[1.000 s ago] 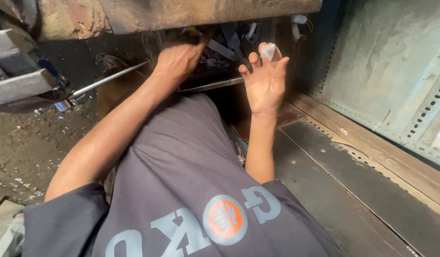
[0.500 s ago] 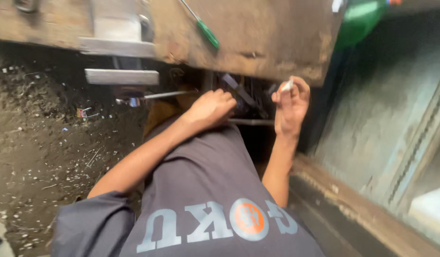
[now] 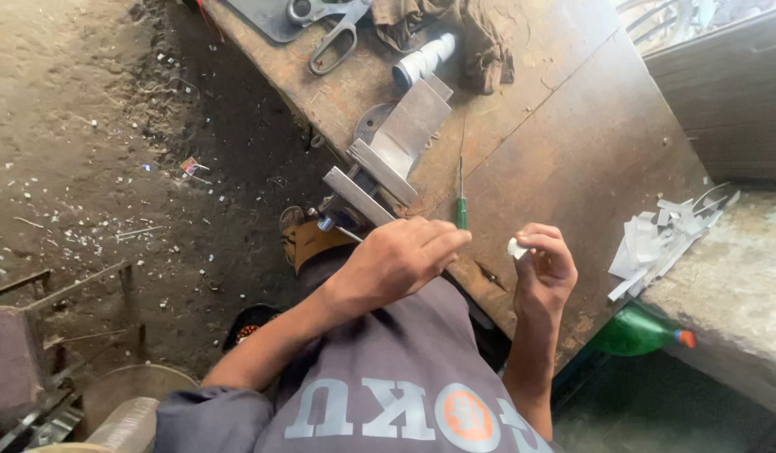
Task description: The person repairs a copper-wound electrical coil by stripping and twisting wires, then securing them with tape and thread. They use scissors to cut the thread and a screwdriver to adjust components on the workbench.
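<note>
On the wooden workbench (image 3: 572,159) lie one pair of scissors (image 3: 338,29), one white pipe piece (image 3: 426,59), one brown rag (image 3: 468,33), one metal vise (image 3: 388,155) at its near-left edge and one green-handled screwdriver (image 3: 461,197). Two hands show at the bench's near edge: left hand (image 3: 401,260), right hand (image 3: 546,268) pinching one small white piece (image 3: 516,248). Right of the bench: one heap of white scraps (image 3: 661,239); below it, one green bottle (image 3: 635,331).

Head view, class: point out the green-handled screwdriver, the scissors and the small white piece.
green-handled screwdriver (image 3: 461,214), head view, on its green handle.
scissors (image 3: 333,38), head view, on a handle loop.
small white piece (image 3: 516,248), head view, on its middle, pinched in the right hand (image 3: 546,268).
</note>
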The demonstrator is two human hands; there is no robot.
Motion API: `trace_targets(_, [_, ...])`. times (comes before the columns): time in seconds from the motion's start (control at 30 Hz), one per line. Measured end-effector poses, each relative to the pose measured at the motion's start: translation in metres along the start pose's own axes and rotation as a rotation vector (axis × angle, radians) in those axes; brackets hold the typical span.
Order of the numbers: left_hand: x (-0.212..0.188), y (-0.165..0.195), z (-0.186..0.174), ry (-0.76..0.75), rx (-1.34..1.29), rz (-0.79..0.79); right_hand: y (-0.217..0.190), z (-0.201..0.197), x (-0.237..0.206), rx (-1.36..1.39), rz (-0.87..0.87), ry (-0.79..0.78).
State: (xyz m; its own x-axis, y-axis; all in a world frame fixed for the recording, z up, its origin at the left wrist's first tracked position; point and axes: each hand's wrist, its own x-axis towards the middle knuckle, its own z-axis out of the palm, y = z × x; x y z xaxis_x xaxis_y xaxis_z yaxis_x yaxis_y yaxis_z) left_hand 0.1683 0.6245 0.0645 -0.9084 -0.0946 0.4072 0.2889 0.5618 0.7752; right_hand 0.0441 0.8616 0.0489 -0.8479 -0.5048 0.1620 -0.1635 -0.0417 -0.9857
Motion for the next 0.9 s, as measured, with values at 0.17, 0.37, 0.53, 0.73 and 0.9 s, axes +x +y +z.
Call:
trace_targets(0.17, [0.019,0.021,-0.041,0.221,-0.064,-0.127,-0.047,0.044,0.052,-0.333,-0.151,-0.322])
trace_targets(0.37, [0.015,-0.006,-0.085,0.191,-0.104,-0.188,-0.048,0.122,0.073,-0.422,-0.149,-0.367])
trace_targets(0.53, [0.019,-0.081,-0.154,0.18,-0.148,-0.193,-0.025,0.204,0.112,-0.283,0.086,-0.261])
trace_targets(0.73, [0.033,-0.213,-0.275,0.139,-0.152,-0.176,0.004,0.334,0.176,-0.237,0.207,-0.101])
trace_targets(0.9, [0.055,-0.31,-0.361,0.142,0.134,-0.304,0.032,0.404,0.242,-0.191,0.306,0.037])
